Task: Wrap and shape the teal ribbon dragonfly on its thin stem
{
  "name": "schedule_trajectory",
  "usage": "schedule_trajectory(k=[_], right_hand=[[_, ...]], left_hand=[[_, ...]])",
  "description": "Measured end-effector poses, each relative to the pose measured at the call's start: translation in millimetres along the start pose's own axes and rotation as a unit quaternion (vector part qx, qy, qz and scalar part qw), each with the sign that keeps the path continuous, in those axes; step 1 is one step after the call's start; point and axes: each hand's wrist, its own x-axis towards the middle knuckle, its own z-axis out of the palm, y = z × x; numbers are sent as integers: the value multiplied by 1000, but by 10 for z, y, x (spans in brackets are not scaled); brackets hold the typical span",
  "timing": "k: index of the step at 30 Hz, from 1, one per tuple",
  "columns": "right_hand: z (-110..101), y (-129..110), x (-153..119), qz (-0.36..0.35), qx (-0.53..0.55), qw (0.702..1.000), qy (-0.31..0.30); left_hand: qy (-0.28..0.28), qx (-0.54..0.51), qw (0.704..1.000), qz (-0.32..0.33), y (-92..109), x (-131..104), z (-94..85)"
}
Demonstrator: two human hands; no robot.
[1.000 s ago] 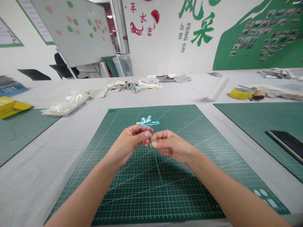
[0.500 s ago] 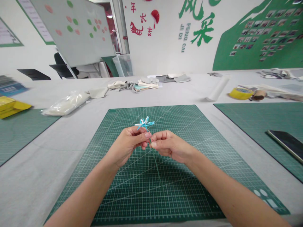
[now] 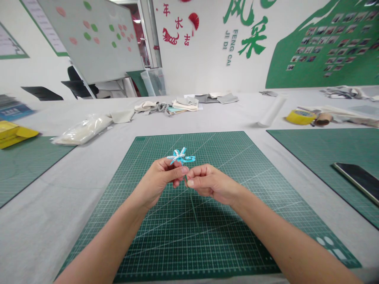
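Above the green cutting mat (image 3: 225, 146) I hold a small blue craft flower (image 3: 180, 156) with white patterned petals. Its thin green stem (image 3: 194, 207) slants down toward the mat. My left hand (image 3: 162, 177) pinches the flower just under its petals, thumb against fingers. Close beside it, my right hand (image 3: 211, 182) is closed with thumb and forefinger on the upper part of the stem. The exact grip inside the left fingers is hidden.
A phone (image 3: 358, 179) lies on another cutting mat (image 3: 322, 150) at the right. Yellow tape (image 3: 300, 117) and a white roll (image 3: 272, 112) are behind. To the left are a plastic-wrapped pack (image 3: 84, 130) and a yellow packet (image 3: 16, 134). Cloth pieces (image 3: 185, 104) lie farther back.
The flower head has tilted and turned slightly, with its right petal now showing more of its face. Both hands have sunk a little, still pinching the flower.
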Motion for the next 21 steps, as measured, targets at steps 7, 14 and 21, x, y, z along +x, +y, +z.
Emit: schedule_trajectory(k=[7,14,21], right_hand=[[3,21,25,-29,30,999,21],[1,19,23,-55,48,997,4],[27,39,28,-44,60,997,-10]], left_hand=[[14,29,999,22,31,-20,33],[-27,-19,999,3,33,-46,30],[-42,-79,996,-26,-34,-18,15]])
